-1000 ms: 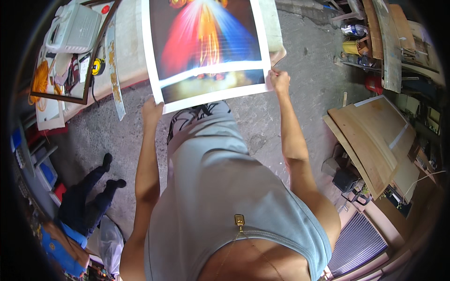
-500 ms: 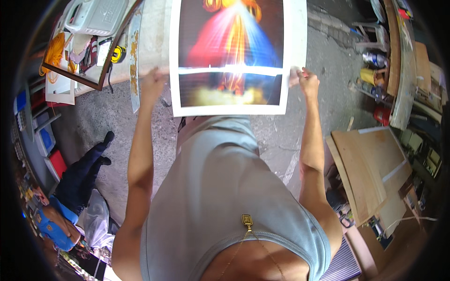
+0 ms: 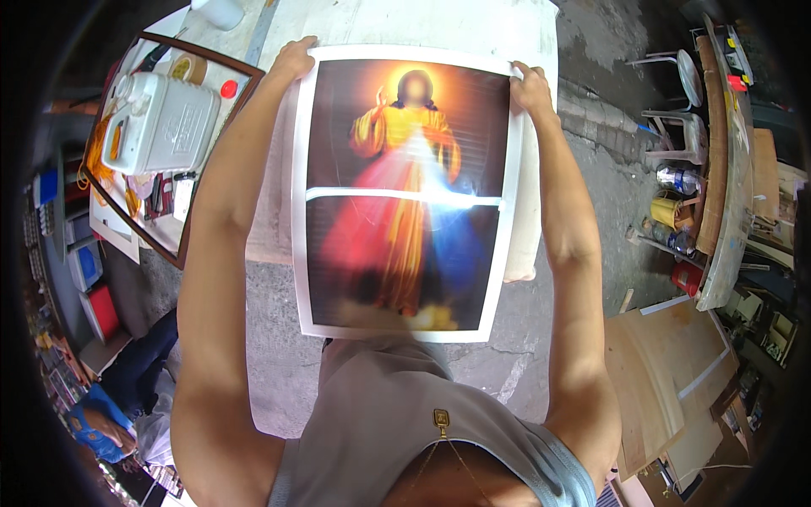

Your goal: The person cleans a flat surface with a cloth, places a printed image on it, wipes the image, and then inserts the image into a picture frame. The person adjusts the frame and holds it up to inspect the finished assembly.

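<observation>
A large glossy print (image 3: 397,270) with a white border shows a robed figure with red and blue rays. It hangs over the near edge of a pale worktable (image 3: 380,25), its lower end reaching toward my body. My left hand (image 3: 296,61) is closed on the print's upper left corner. At the upper right edge, my right hand (image 3: 530,87) pinches the border, fingers partly hidden. A bright band of glare crosses the print's middle.
On the left, a brown picture frame (image 3: 156,245) surrounds a white jug (image 3: 169,122), a tape roll (image 3: 187,68) and several tools. Plastic chairs (image 3: 680,139) and bottles stand at the right, near leaning boards (image 3: 663,363). Another person (image 3: 106,418) is at the lower left.
Both hands have moved farther out, from the print's lower sides to its upper corners. More of the print now shows, sitting lower in view and nearer my body.
</observation>
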### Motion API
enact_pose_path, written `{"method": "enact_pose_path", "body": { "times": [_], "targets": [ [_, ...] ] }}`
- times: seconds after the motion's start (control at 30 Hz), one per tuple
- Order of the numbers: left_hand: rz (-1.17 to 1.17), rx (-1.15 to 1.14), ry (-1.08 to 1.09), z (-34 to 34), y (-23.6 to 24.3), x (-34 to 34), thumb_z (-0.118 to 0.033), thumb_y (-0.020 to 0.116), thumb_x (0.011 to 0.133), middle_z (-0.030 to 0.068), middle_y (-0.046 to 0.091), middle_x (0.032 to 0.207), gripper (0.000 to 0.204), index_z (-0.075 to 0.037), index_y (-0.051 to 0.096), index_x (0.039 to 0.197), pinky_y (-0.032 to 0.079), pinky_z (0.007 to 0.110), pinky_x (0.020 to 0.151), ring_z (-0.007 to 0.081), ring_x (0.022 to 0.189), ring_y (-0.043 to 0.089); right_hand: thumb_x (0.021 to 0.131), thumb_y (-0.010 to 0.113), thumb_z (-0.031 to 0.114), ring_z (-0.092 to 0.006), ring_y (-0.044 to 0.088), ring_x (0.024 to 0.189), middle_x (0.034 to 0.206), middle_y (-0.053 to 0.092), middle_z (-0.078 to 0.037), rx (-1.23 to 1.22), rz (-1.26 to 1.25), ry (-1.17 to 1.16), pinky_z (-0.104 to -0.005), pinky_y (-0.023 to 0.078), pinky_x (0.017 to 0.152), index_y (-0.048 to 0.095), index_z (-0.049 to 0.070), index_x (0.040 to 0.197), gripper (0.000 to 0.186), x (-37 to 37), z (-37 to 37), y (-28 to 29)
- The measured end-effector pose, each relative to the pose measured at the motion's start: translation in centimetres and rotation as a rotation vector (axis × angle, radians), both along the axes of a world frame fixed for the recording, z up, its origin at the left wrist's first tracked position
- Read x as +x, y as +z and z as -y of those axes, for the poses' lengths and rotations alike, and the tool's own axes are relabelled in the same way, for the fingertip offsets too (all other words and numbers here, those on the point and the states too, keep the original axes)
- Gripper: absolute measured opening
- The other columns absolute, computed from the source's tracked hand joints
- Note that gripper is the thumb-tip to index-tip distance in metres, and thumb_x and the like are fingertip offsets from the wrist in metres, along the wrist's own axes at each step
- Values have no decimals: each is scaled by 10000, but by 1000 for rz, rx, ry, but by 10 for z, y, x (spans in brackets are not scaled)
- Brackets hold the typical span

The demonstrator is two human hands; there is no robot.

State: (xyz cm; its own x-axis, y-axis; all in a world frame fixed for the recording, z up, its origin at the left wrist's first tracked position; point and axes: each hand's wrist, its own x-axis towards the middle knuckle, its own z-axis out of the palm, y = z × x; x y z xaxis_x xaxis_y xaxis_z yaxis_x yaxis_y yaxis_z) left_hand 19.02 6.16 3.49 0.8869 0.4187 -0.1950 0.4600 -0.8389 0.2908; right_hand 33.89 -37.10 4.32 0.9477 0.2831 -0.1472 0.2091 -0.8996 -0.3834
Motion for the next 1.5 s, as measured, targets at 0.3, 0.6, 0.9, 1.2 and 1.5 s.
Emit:
{"method": "enact_pose_path", "body": {
  "times": [0.3, 0.6, 0.9, 1.2, 1.5],
  "targets": [
    [-74, -189, 82, 3, 13, 24, 5, 421, 755, 159, 673, 859, 440, -110, 638, 1120, 537, 324, 526, 211, 530, 634, 790, 535, 233, -380, 591, 1029, 1143, 591, -233, -90, 29, 75, -423, 463, 917, 650, 183, 1148, 379, 46, -6, -6],
    [-59, -208, 145, 7, 16, 21, -6, 439, 758, 147, 678, 876, 417, -100, 659, 1099, 544, 315, 508, 223, 597, 654, 789, 585, 301, -350, 624, 984, 1010, 669, -184, -128, -79, -31, -406, 472, 896, 724, 149, 990, 288, 38, -18, 16],
    [162, -81, 249, 19, 17, -82, -245, 524, 769, 192, 662, 957, 339, -106, 664, 1043, 472, 416, 877, 386, 915, 626, 809, 589, 428, -393, 609, 1002, 985, 656, -233, -21, 17, -128, -425, 462, 893, 674, 34, 1035, 462, -48, 38, 30],
    [51, -210, 404, 112, 9, -223, -162, 592, 706, 208, 645, 793, 195, -21, 635, 834, 494, 413, 723, 352, 789, 641, 803, 662, 288, -342, 662, 887, 892, 667, -225, 41, 12, -296, -402, 494, 785, 670, 11, 1014, 348, -206, 88, 8],
    [111, -351, 519, 109, 0, -227, -143, 652, 699, 168, 677, 884, 293, -32, 637, 970, 500, 373, 767, 295, 853, 659, 787, 658, 316, -343, 642, 927, 937, 662, -245, 144, -105, -495, -394, 470, 831, 645, -31, 1013, 414, -199, 81, 2]
  ]
}}
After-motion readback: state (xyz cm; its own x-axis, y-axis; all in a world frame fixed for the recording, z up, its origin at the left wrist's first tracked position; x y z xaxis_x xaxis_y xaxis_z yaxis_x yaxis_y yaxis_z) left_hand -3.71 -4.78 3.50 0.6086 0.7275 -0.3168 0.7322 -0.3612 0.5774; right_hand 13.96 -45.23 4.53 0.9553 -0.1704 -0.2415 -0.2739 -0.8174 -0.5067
